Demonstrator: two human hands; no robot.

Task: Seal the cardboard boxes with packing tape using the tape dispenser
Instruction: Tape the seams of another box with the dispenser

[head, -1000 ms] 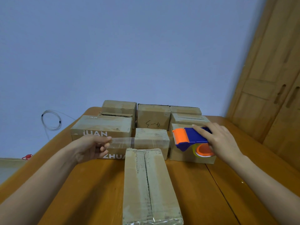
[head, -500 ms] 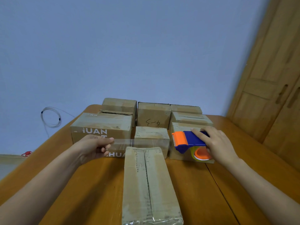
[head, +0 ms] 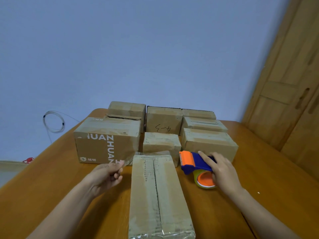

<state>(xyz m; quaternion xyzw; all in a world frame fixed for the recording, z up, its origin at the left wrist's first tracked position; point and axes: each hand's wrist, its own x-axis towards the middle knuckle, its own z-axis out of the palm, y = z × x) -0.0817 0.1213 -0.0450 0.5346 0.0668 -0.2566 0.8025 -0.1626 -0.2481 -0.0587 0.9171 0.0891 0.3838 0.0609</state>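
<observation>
Right now a strip of clear tape (head: 138,156) is pinched in the left hand (head: 105,176), between thumb and curled fingers. The strip is stretched over the far end of the long box (head: 157,195), which lies near the middle of the table (head: 51,187). The tape dispenser (head: 196,165) is gripped from above by the right hand (head: 222,169), with the fingers wrapped over its blue body. It is held just right of the long box, low by the table. More boxes (head: 208,145) are lined up at the far side.

The tape is likely very thin, soft and sticky, so it may curl up or stick to itself. It is best held by its loose end and kept tight. The dispenser looks like hard, light plastic and is best held by its blue handle, well away from the toothed orange edge. The long box looks stiff and light, so it may slide when pushed.
</observation>
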